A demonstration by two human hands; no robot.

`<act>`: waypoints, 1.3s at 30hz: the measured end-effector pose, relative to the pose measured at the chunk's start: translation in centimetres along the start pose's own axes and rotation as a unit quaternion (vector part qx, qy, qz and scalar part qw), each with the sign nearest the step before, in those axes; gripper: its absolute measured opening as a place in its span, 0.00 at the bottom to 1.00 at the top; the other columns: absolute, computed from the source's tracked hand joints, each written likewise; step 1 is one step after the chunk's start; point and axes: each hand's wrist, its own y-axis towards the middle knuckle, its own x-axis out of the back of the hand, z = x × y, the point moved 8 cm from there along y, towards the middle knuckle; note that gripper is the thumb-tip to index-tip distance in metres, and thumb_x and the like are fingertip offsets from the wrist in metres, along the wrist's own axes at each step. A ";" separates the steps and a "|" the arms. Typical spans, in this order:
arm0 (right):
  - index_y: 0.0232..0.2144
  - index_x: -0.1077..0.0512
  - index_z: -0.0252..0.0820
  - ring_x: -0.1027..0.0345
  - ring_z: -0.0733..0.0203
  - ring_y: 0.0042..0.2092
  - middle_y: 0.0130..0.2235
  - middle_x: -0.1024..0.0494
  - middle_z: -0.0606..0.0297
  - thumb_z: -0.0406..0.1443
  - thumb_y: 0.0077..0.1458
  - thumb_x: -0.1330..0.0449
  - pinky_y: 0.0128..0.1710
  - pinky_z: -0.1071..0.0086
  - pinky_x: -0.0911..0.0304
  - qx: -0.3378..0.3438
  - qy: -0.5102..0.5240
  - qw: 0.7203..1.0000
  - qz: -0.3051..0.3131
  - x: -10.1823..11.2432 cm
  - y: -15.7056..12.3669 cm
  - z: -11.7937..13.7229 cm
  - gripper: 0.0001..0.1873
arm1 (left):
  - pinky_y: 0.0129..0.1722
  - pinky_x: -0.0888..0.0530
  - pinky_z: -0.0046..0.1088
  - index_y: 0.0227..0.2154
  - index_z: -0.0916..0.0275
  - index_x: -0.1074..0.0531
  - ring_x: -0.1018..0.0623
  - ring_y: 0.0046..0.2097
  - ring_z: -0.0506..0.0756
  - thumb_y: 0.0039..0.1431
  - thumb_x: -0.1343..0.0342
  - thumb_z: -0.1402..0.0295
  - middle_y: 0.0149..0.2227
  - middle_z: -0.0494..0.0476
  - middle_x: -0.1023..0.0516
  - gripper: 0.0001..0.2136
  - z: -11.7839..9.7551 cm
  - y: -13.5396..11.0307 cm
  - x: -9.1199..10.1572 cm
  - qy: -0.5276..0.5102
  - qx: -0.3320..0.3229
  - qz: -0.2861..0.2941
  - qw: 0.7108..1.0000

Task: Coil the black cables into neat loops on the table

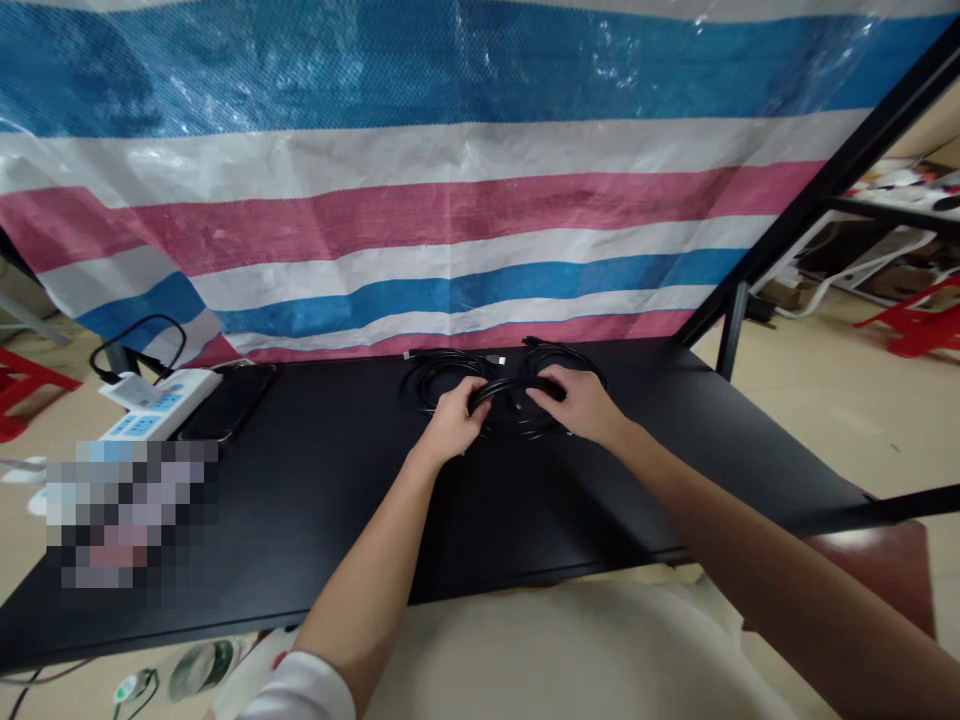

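Bare forearms [367, 590] stretch across a black desk [322, 500] — left hand [452, 420] and right hand [577, 400] both closed, fingers curled, over a strand of coiled black cable [510, 388] lying mid-desk.

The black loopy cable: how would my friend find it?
Start at the big blue, white and pink striped plastic sheet hanging behind the long black table. Mid-table lies a looped black cable, held by the person's left hand and right hand. Unlike the other black cable by the white power strip at left, this one is in both hands.
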 end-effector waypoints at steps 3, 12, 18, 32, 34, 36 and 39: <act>0.28 0.31 0.43 0.33 0.60 0.25 0.23 0.26 0.64 0.46 0.52 0.44 0.28 0.69 0.41 -0.007 -0.048 0.999 0.014 -0.4 -0.1 -0.6 0.13 | 0.35 0.30 0.28 0.30 0.59 0.34 0.24 0.34 0.52 0.56 0.52 0.72 0.30 0.53 0.24 0.03 0.2 -0.2 -0.5 0.056 0.010 0.039 0.998; 0.29 0.30 0.41 0.29 0.57 0.28 0.23 0.25 0.60 0.48 0.56 0.48 0.30 0.69 0.39 0.071 -0.155 0.985 0.000 -0.8 -2.0 -0.8 0.18 | 0.22 0.39 0.25 0.21 0.58 0.40 0.33 0.19 0.49 0.53 0.44 0.64 0.16 0.45 0.35 0.11 1.4 -0.7 -0.9 0.112 0.067 0.012 0.991; 0.33 0.29 0.39 0.29 0.57 0.28 0.26 0.24 0.57 0.48 0.58 0.52 0.29 0.69 0.39 0.067 -0.177 0.982 -0.016 -0.7 -2.8 -1.7 0.20 | 0.20 0.41 0.25 0.18 0.58 0.43 0.35 0.17 0.49 0.54 0.45 0.62 0.12 0.43 0.40 0.15 1.4 -0.8 -1.1 0.080 0.088 0.012 0.993; 0.37 0.27 0.39 0.27 0.50 0.38 0.35 0.21 0.51 0.45 0.61 0.56 0.33 0.65 0.38 -0.147 -0.255 0.953 0.072 -2.8 4.7 1.1 0.21 | 0.16 0.37 0.23 0.39 0.62 0.33 0.35 0.15 0.47 0.48 0.42 0.59 0.18 0.44 0.32 0.17 4.5 -0.2 5.3 -0.128 0.164 -0.182 0.961; 0.42 0.28 0.37 0.28 0.48 0.43 0.40 0.22 0.48 0.43 0.62 0.57 0.36 0.64 0.37 -0.164 -0.238 0.950 0.114 -4.2 6.4 1.9 0.22 | 0.22 0.31 0.26 0.45 0.62 0.35 0.29 0.21 0.49 0.48 0.41 0.63 0.24 0.48 0.28 0.20 5.6 -0.3 6.7 -0.097 0.168 -0.222 0.956; 0.44 0.28 0.34 0.29 0.48 0.47 0.44 0.24 0.45 0.41 0.63 0.58 0.39 0.64 0.37 -0.167 -0.217 0.950 0.152 -5.7 7.8 2.4 0.23 | 0.34 0.27 0.31 0.49 0.63 0.36 0.23 0.32 0.54 0.47 0.41 0.68 0.32 0.55 0.24 0.23 6.1 -0.4 7.7 -0.023 0.152 -0.250 0.956; 0.46 0.28 0.32 0.31 0.47 0.49 0.47 0.25 0.41 0.39 0.63 0.58 0.41 0.64 0.38 -0.174 -0.205 0.944 0.192 -7.5 9.0 2.2 0.23 | 0.46 0.29 0.39 0.51 0.63 0.36 0.25 0.46 0.61 0.48 0.43 0.71 0.43 0.65 0.25 0.24 6.2 -0.5 7.9 0.119 0.137 -0.246 0.952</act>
